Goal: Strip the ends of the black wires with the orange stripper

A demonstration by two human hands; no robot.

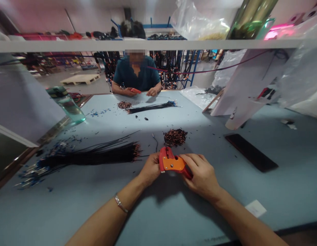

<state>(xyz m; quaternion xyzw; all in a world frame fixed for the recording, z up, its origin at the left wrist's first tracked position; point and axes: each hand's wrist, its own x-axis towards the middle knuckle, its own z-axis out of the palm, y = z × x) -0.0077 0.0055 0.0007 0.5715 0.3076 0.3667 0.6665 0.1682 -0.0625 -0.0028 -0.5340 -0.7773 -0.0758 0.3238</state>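
Note:
My right hand (203, 174) is wrapped round the handles of a red and orange wire stripper (174, 164), held above the table. At the head of the stripper, the closed fingers of my left hand (151, 169) pinch a thin black wire (155, 141); its far end sticks up past my fingers, and the part at the jaws is hidden. To the left lies a thick bundle of black wires (97, 154), with bare copper-coloured ends towards my hands and blue and silver ends at the far left. Just beyond the stripper is a heap of small black and copper offcuts (175, 137).
Across the table (199, 119) sits a co-worker (136, 73) holding a red tool, with a smaller wire bundle (153, 107) and offcut pile (124, 105) before them. A black phone (250, 152) lies right, a green bottle (71, 107) stands left. A white shelf (158, 45) spans overhead.

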